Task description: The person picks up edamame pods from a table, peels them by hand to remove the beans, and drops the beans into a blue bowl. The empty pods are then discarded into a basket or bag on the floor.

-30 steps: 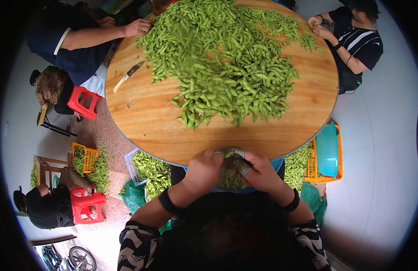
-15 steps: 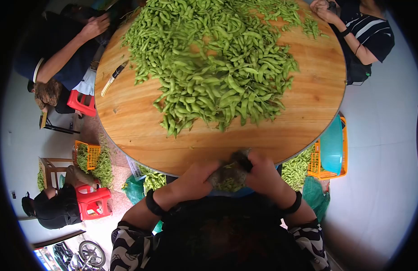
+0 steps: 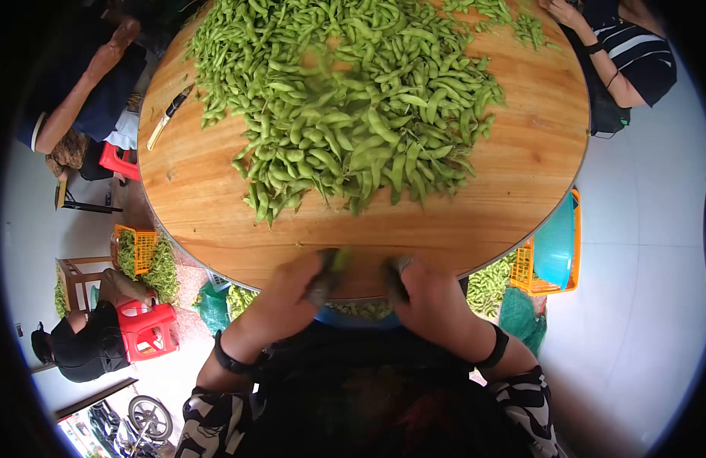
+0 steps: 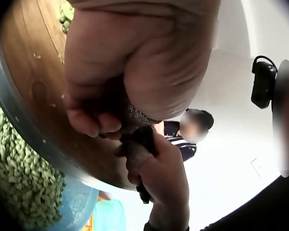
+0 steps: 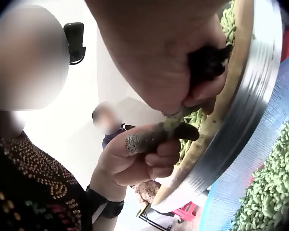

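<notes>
My left hand (image 3: 288,298) is above the near table edge, and a blurred green pod (image 3: 340,259) shows at its dark-covered fingertips. In the right wrist view, the left thumb and curled fingers pinch a pod (image 5: 172,124). Beside it, to the right in the head view, is my right hand (image 3: 437,309), curled round a small dark object (image 5: 207,65) whose kind I cannot tell. In the left wrist view, that object's dark end (image 4: 143,193) sticks out below the right fist (image 4: 164,171). A blue-rimmed tub (image 3: 357,319) of shelled beans is below the hands.
Green pods (image 3: 368,137) are heaped on the round wooden table (image 3: 215,221). A knife (image 3: 170,116) lies at its left. People sit at left and upper right. Beside the table are an orange crate (image 3: 525,271) with a teal basket (image 3: 555,237), and red stools (image 3: 147,328).
My hands have drawn apart from close together, and a pod now shows at the left one. The head view has shifted. The person at upper left has lifted a hand off the table.
</notes>
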Demonstrator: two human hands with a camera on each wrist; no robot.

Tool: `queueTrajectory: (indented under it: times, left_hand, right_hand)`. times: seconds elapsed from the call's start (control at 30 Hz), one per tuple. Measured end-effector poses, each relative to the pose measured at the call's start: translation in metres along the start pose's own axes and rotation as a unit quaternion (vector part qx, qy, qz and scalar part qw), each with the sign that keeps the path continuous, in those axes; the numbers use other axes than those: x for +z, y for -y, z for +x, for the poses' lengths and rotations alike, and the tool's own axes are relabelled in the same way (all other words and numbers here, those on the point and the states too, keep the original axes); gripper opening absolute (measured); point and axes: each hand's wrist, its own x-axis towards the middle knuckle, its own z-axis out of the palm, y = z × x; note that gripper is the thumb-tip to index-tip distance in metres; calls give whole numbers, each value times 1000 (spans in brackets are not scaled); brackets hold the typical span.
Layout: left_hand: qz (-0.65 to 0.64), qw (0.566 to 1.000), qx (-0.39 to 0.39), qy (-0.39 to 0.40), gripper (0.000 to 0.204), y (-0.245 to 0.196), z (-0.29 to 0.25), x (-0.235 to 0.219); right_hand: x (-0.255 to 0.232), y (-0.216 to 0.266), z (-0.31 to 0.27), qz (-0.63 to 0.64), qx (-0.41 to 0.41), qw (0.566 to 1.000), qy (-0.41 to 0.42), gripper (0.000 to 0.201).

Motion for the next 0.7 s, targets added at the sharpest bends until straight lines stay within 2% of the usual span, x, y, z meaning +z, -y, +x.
queueTrajectory:
  times: [0.03, 0.07, 0.1, 0.13, 0.17, 0.2, 0.27, 0.33, 0.37, 0.43, 0.47, 0.53, 0.57, 0.63, 0.67, 0.7]
  left_hand:
    - [-75, 995, -16, -68, 33, 5, -9, -3]
    - [-76, 995, -13, -65, 33, 11, -19, -9]
    - [-117, 987, -56, -94, 35, 16, -30, -16]
    - [-158, 975, -97, -125, 37, 22, -41, -22]
    - [-186, 964, -94, -165, 38, 27, -52, -25]
    - [-213, 952, -89, -203, 39, 33, -62, -28]
    - [-196, 946, -84, -243, 42, 59, -83, -41]
    - [-153, 939, -85, -296, 37, 90, -107, -50]
    - [-158, 938, -78, -298, 37, 102, -118, -54]
    - [57, 927, -160, -334, 38, 117, -132, -59]
    - [50, 927, -160, -335, 38, 122, -135, -60]
    - [140, 916, -157, -341, 43, 127, -142, -59]
    - [108, 915, -173, -348, 47, 131, -144, -58]
    - [135, 910, -173, -352, 45, 129, -145, -62]
    - [172, 902, -172, -357, 44, 129, -145, -64]
    - [246, 889, -115, -369, 41, 132, -146, -66]
  right_hand:
    - [3, 0, -4, 34, -68, 997, 4, 27]
    - [8, 2, -7, 69, -132, 989, 8, 27]
    - [10, 7, -8, 66, -128, 990, 8, 27]
    - [9, 13, -5, 98, -156, 982, -37, 27]
    - [9, 18, 1, 128, -186, 971, -84, 27]
    - [8, 17, 8, 120, -189, 971, -86, 27]
    - [1, 8, 23, 21, -95, 968, -233, 24]
    - [-6, -5, 49, -69, -48, 952, -294, 22]
    - [-3, -13, 60, -77, -52, 950, -297, 22]
    - [3, -19, 77, -203, 8, 932, -300, 21]
    - [4, -19, 76, -209, 6, 931, -298, 21]
    - [2, -9, 74, -231, 39, 934, -271, 20]
    - [0, -8, 70, -238, 39, 934, -264, 20]
    - [-5, -3, 63, -133, -10, 964, -229, 16]
    - [-5, 8, 61, -138, -13, 966, -219, 16]
    - [-4, 22, 56, 56, 46, 985, -157, 15]
